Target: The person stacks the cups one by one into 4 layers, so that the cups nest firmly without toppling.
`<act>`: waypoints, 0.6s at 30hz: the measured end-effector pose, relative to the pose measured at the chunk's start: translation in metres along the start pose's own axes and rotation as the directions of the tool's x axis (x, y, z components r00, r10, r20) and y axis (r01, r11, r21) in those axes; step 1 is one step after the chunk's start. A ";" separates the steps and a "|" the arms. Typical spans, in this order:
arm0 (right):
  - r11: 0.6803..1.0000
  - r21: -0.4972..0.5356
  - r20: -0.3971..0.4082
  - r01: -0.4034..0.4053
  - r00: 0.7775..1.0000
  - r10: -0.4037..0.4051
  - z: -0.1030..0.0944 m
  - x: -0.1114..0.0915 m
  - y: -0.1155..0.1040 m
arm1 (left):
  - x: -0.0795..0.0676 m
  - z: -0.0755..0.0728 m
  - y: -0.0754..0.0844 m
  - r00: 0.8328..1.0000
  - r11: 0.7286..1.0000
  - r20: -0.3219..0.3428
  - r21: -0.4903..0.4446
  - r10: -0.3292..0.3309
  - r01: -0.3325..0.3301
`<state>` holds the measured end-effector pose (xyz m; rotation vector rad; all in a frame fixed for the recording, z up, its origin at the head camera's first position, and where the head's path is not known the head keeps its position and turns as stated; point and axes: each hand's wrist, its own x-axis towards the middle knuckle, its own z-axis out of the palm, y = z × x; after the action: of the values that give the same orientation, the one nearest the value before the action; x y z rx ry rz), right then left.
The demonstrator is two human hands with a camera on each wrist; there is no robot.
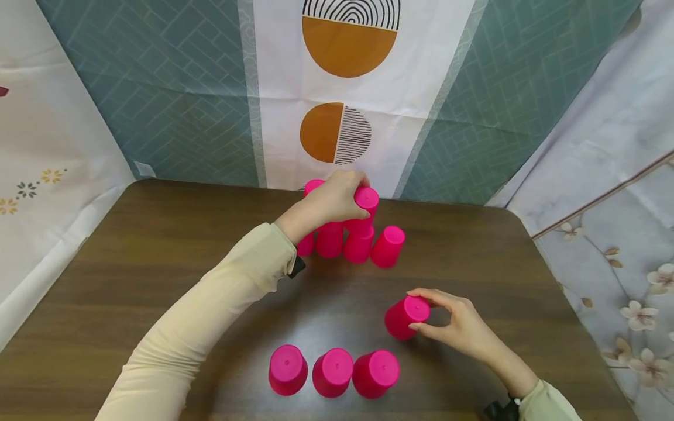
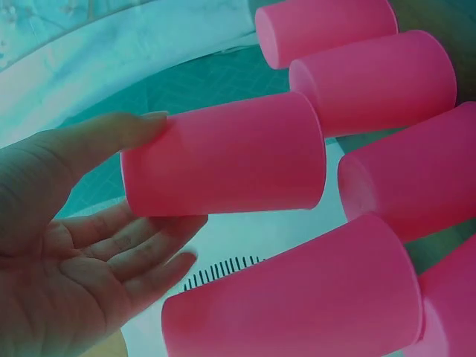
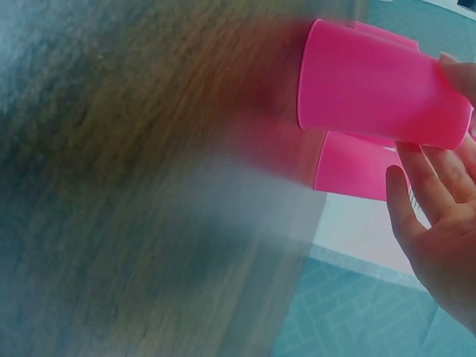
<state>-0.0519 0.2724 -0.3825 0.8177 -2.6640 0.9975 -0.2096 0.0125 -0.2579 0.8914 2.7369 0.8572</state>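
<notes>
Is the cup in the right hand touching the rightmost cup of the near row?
Apart. The head view shows bare table between the cup held by the right hand and the near row's rightmost cup.

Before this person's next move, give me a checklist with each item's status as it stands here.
1. Left hand pinching the far held cup: ok.
2. That cup fully seated on the cups below: cannot tell.
3. Right hand gripping the near held cup between thumb and fingers: ok.
4. Top of the rightmost far cup bare: ok.
5. Three front cups standing base up: ok.
</notes>
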 end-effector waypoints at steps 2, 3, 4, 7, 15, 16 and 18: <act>1.000 0.007 0.000 0.000 1.000 0.000 0.000 0.000 0.000 | 0.002 0.000 0.000 1.000 1.000 0.006 0.011 0.002 -0.002; 1.000 0.009 0.000 -0.004 1.000 0.004 0.000 0.000 0.000 | 0.003 -0.001 0.001 1.000 1.000 0.012 0.016 0.001 -0.001; 1.000 0.013 0.002 -0.007 1.000 0.007 0.000 -0.001 0.001 | 0.004 -0.001 0.000 1.000 1.000 0.021 0.021 -0.003 0.003; 1.000 0.024 0.006 -0.017 1.000 0.017 0.001 -0.001 0.001 | 0.006 -0.002 0.000 0.998 0.999 0.055 0.030 -0.016 0.014; 0.999 0.042 -0.004 -0.019 1.000 0.019 0.003 -0.002 0.003 | 0.010 -0.006 -0.002 0.991 0.995 0.119 0.089 -0.061 0.051; 0.999 0.041 -0.002 -0.019 1.000 0.019 0.003 -0.002 0.003 | 0.010 -0.007 -0.002 0.990 0.994 0.124 0.089 -0.068 0.057; 0.999 0.042 0.000 -0.027 1.000 0.027 0.002 -0.002 0.004 | 0.010 -0.008 -0.002 0.988 0.993 0.130 0.093 -0.084 0.072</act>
<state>-0.0524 0.2742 -0.3873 0.7925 -2.6690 1.0638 -0.2213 0.0132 -0.2518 0.8186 2.6911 0.6423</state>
